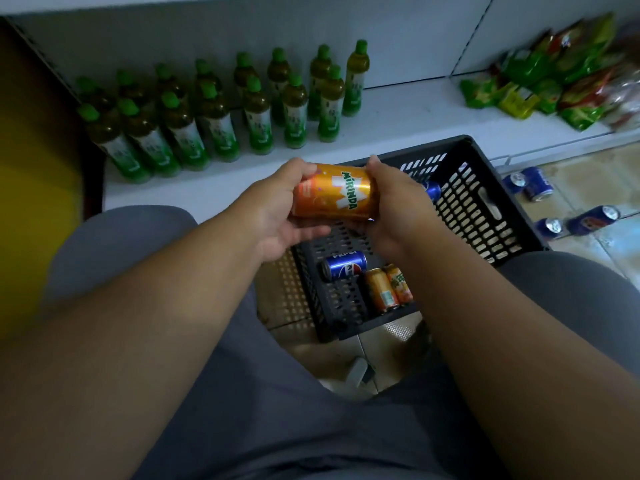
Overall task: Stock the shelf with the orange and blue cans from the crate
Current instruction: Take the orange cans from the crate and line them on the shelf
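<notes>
A: Two hands are meeting on one orange can (335, 191), and it is lying on its side in the air above the black crate (485, 216).

B: The left hand (280, 211) is cupping the can's left end with the thumb curling over the top, while the right hand (391, 209) is wrapping the right end. Both are gripping it.

A: Down in the crate, a blue can (343, 265) is lying on its side near the front, and just right of it two more orange cans (389, 289) are lying touching each other.

B: Another blue can (432, 190) is peeking out behind the right hand, further back in the crate.

A: The white shelf (398, 119) is sitting just beyond the crate, and green-capped bottles (214, 116) are standing in rows on its left part.

B: Snack packets (554, 84) are piling up at the far right of the shelf, blurry. On the floor right of the crate, several blue cans (561, 206) are lying loose.
</notes>
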Demonstrator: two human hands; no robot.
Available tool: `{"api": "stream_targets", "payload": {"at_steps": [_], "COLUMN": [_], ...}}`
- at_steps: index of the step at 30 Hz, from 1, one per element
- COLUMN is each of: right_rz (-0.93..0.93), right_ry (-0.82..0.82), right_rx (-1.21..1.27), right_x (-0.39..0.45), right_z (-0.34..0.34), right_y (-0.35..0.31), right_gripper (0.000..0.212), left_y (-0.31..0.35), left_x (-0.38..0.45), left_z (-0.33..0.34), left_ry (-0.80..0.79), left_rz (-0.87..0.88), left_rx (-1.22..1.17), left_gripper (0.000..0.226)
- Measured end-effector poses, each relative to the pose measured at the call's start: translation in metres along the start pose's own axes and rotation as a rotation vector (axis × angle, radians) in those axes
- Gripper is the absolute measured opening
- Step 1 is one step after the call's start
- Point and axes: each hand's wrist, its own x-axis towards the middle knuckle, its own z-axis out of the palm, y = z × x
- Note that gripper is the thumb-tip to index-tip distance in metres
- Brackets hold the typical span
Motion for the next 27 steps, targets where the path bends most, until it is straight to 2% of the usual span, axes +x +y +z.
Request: {"api": "stream_targets", "payload": {"at_steps": [2,5,9,13,15,18,21,24,27], "right_rz": [-0.059,-0.093,-0.061,0.078,0.068,-0.072,-0.218,-0.270,-0.277], "right_ry": [0.065,0.106,0.041,-0.061,-0.151,-0.277,-0.210,-0.186,-0.336], "right_rx": [0.013,-0.017,0.001,0.210,0.216,0.130,-0.072,-0.171,-0.228], "right_x": [0.000,-0.002,-0.003,0.000,0.003,0.009,0.010,0.008,0.009], "right_z": [-0.002,-0.007,-0.004,0.010,0.013,0.012,0.012,0.015,0.013], "right_y": [-0.001,-0.006,-0.015,-0.016,-0.016,-0.021,-0.024,-0.019,-0.019], "right_gripper": [0.028,0.039,0.043,0.042,0.043,0.039,0.057,0.074,0.070], "left_y": [-0.002,-0.009,-0.018,-0.016,-0.011,-0.004,-0.003,-0.003,-0.001], "left_x": [-0.006,-0.014,-0.019,-0.020,-0.019,-0.015,-0.010,-0.008,-0.006], "left_z": [0.001,0.006,0.013,0.015,0.013,0.011,0.010,0.007,0.006], "left_ry": [-0.113,-0.237,-0.348,-0.283,-0.272,-0.244,-0.154,-0.097,-0.103], "left_rz": [-0.080,-0.159,-0.168,-0.132,-0.122,-0.100,-0.033,-0.011,-0.068], "left_rx": [0.058,0.113,0.133,-0.031,-0.158,-0.275,-0.361,-0.428,-0.356], "left_gripper": [0.033,0.038,0.047,0.049,0.051,0.055,0.050,0.043,0.055]}}
